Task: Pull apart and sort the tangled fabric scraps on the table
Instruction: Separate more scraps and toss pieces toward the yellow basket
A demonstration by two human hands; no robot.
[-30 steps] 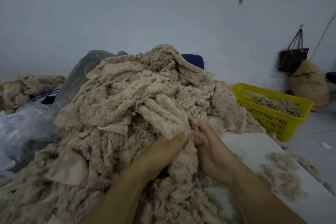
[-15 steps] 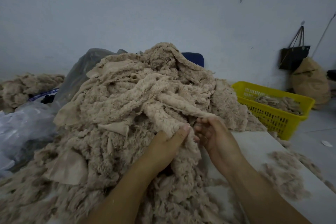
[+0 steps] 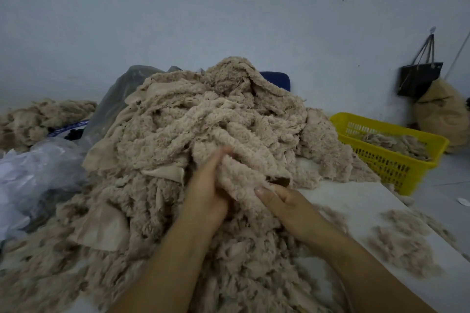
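Left hand (image 3: 206, 193) and right hand (image 3: 287, 204) clutch the fleecy strip (image 3: 244, 173) between them.

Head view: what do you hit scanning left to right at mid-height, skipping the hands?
small fabric heap → grey plastic bag → main pile of fabric scraps → yellow basket → tan sack

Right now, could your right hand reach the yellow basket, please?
Probably yes: the right hand grips a fleece strip, but mostly bare table lies between it and the yellow basket.
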